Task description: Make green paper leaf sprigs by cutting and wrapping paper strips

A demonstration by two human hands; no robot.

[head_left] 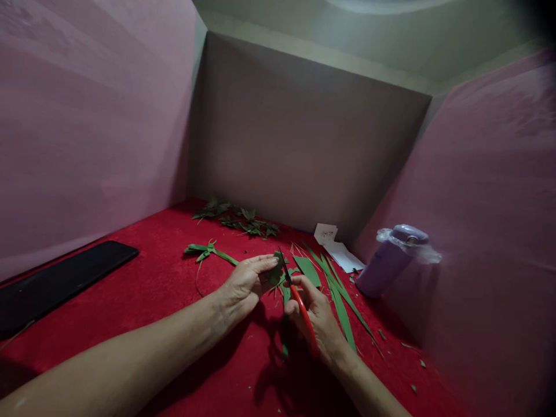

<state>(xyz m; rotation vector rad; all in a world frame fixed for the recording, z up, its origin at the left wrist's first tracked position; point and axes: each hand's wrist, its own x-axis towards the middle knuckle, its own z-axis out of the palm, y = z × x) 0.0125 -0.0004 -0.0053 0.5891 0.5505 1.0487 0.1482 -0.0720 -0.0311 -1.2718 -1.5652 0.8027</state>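
Observation:
Between the thumb and fingers of my left hand point(245, 284) is a piece of green leaf point(275, 271). My right hand point(316, 313) grips a pair of scissors point(304, 315) with red handles and dark blades. The blades point up and away from me, right beside the leaf piece; whether they touch it I cannot tell. Just beyond my right hand lies a broad cut green leaf piece point(307, 271). Long green leaf strips point(341, 301) spread to the right of it. Left of my left hand rests a knotted green leaf shape point(207, 250) with a strip running toward my fingers.
Leafy sprigs point(247, 223) lie at the back of the red cloth point(174, 278). White papers point(343, 255) sit at the back right. A purple bottle point(384, 266) with clear plastic around its top stands at the right. A long black object point(73, 278) lies at the left.

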